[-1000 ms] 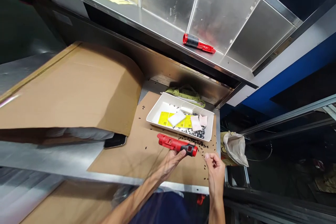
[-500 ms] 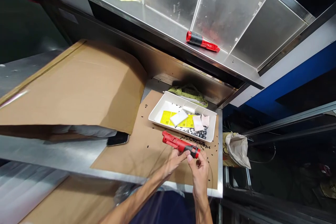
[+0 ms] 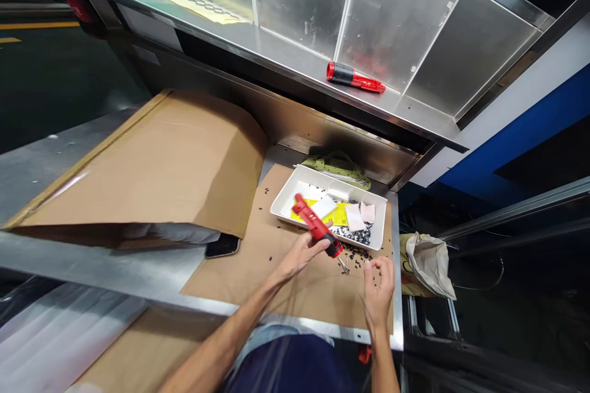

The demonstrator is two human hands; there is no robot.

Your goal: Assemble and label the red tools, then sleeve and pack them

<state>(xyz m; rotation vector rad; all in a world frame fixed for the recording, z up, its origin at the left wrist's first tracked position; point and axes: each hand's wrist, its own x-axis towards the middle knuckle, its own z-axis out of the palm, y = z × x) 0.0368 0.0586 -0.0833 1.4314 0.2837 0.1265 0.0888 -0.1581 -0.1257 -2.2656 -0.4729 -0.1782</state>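
We see the left hand (image 3: pixel 302 256) gripping a red-and-black tool (image 3: pixel 314 225), its fingers (image 3: pixel 318 244) clamped around the body. The tool tilts up over the near corner of a white tray (image 3: pixel 332 176), with its black end low and just off the tray's edge. A small metal part (image 3: pixel 343 266) sits just under that end, but we cannot make out what it is or whether it is attached.

The right hand (image 3: pixel 378 293) hovers apart from the tool, above a cardboard sheet (image 3: pixel 281 276) on the steel counter (image 3: pixel 138 270). Its fingers (image 3: pixel 372 266) are curled with the tips together; we cannot tell if they pinch anything small.

Small black pieces (image 3: pixel 354 252) are scattered over the sheet and heaped in the tray, too small to identify. The tray also holds a yellow sheet (image 3: pixel 338 216) and white pads (image 3: pixel 354 218), partly hidden by the tool. A second red-and-black tool (image 3: pixel 354 77) lies on the shelf (image 3: pixel 295 55) above. A phone (image 3: pixel 224 245) is half hidden under folded cardboard (image 3: pixel 161 166) at the left.
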